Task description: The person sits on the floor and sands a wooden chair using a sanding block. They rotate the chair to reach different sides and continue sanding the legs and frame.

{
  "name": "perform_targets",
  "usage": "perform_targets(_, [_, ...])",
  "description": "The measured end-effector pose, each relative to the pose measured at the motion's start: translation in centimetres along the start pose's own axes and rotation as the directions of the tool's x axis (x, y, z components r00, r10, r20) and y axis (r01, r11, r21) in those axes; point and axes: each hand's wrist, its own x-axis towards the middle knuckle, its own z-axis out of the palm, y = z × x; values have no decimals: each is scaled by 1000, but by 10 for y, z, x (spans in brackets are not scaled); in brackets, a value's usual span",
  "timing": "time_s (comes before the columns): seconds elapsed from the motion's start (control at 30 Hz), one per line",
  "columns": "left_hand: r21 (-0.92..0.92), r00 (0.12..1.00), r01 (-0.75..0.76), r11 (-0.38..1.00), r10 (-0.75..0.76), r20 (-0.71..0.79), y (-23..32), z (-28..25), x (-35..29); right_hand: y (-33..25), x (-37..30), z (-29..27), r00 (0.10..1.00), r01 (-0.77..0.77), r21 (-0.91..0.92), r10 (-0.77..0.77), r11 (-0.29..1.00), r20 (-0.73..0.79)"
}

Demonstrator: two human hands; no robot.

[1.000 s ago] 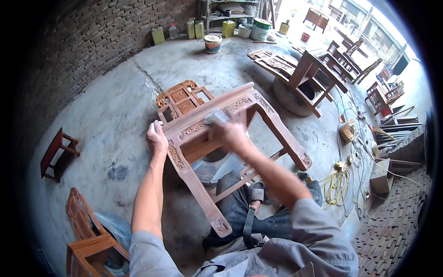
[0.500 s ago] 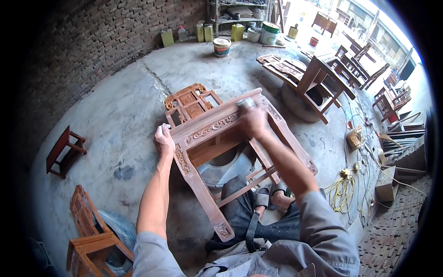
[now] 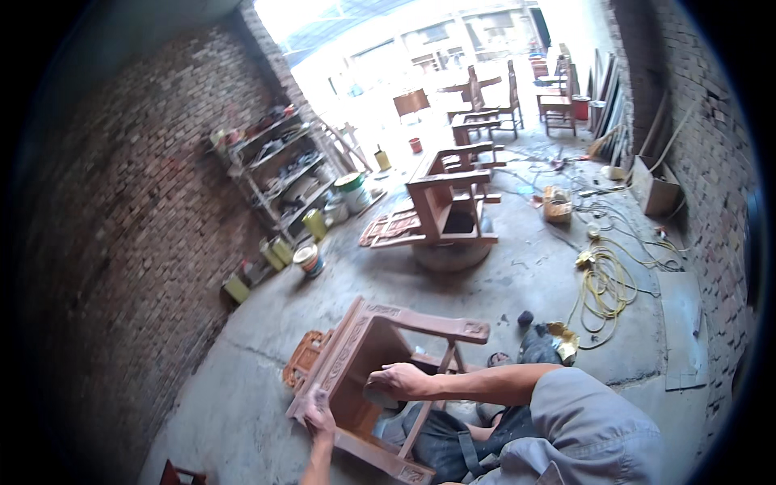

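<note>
A wooden chair [image 3: 349,339] with a carved front rail lies tipped over in front of me, its legs pointing toward my lap. My left hand [image 3: 318,414] is wrapped round the near end of the rail edge. A roundish grey pad [image 3: 378,394] sits in my right hand [image 3: 404,380], over the open underside between the chair's legs. I cannot tell whether the pad touches the wood. The chair's carved orange-brown backrest [image 3: 302,360] shows beyond the rail.
Another wooden chair [image 3: 440,198] lies across a tyre [image 3: 453,256] ahead. Yellow cable [image 3: 602,291] coils on the floor at right, near a cardboard box [image 3: 557,205]. Shelves [image 3: 279,174], tins [image 3: 236,288] and a paint bucket [image 3: 308,260] line the left brick wall.
The view has swung right and up, toward the bright doorway. My right hand has left the carved rail with the pad and is now over the chair's underside. My left hand still grips the rail.
</note>
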Motion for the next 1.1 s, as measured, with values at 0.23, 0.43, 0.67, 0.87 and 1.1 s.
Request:
perform_targets(0.23, [-390, 516, 816, 425, -236, 823, 182, 57, -54, -25, -52, -86, 990, -64, 22, 60, 998, 125])
perform_targets(0.43, [-412, 572, 787, 459, -296, 765, 222, 77, -82, -54, -83, -105, 946, -234, -82, 247, 969, 211])
perform_targets(0.67, [-769, 785, 612, 188, -266, 560, 183, 35, -96, 18, -72, -153, 934, -358, -236, 345, 903, -96])
perform_targets(0.87, [-371, 923, 375, 849, -379, 66, 100, -49, -87, 140, -77, -148, 858, -499, -348, 509, 793, -72])
perform_targets(1.1, [20, 963, 204, 979, -204, 175, 41, -118, -43, 111, -59, -154, 772, -563, -363, 629, 742, 89])
